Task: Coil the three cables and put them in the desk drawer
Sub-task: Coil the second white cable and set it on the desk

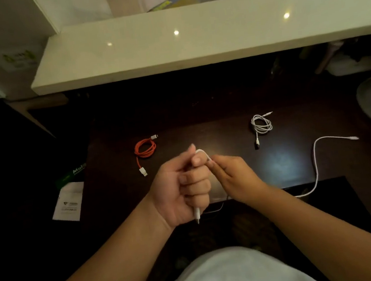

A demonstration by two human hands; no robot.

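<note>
Left grip (181,187) is curled into a fist around the loose white cable (315,161), one plug end poking out below the little finger, a short loop of cord arching out the top by the thumb. Right grip (230,172) sits just beside it, touching, fingertips pinched narrow on that same loop where it comes over the left fist. From under the two hands the cable runs away to the right, off the near edge of the dark worktop (283,165), then curves back up onto it and ends in a plug well to the right of the right grip. Beyond the left grip and to its left lies the orange cable (145,148), already coiled, its white plug trailing toward the person. Beyond the right grip and to its right rests the coiled white cable (261,124), one tail hanging down. No drawer can be made out.
</note>
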